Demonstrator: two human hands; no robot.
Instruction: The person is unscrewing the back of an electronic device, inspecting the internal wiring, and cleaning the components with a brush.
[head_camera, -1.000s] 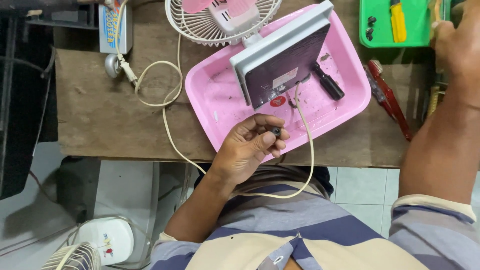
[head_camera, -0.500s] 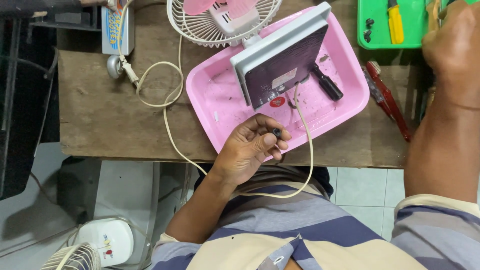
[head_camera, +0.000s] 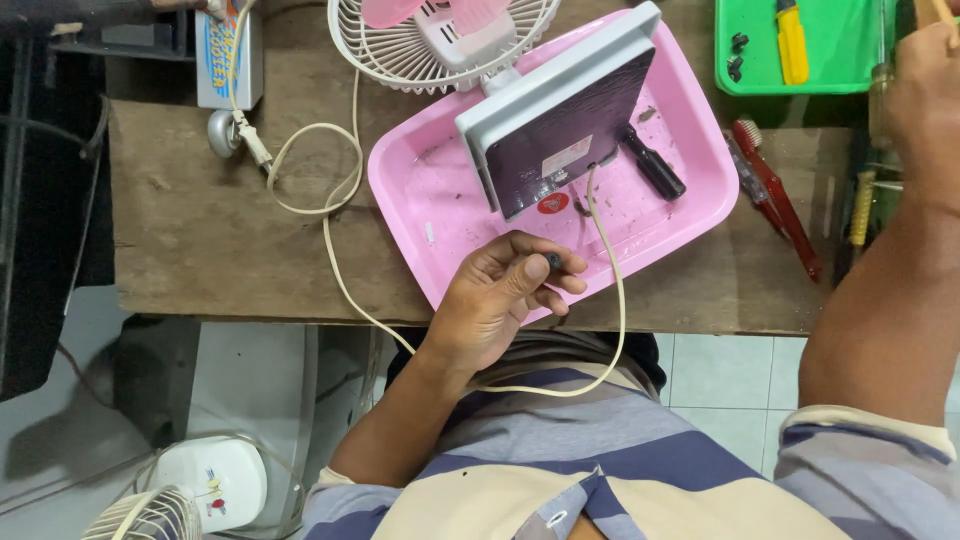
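My left hand (head_camera: 500, 295) rests over the near rim of a pink tray (head_camera: 420, 215) and pinches a small dark part (head_camera: 553, 261) between thumb and fingers. A small white fan (head_camera: 445, 40) lies in the tray with its dark base underside (head_camera: 570, 135) turned up. A black-handled screwdriver (head_camera: 655, 165) lies beside the base. The fan's cream cord (head_camera: 605, 280) loops past my left hand. My right hand (head_camera: 925, 110) is at the top right corner among tool handles, seen from the back, with its fingers hidden.
A green tray (head_camera: 830, 60) with a yellow tool (head_camera: 792, 40) and black screws sits at the back right. Red pliers (head_camera: 775, 195) lie right of the pink tray. A power strip (head_camera: 228, 55) is at the back left. Another fan (head_camera: 190, 490) stands on the floor.
My right hand has shifted slightly up and right toward the frame corner. My left hand keeps the small dark part in the same place.
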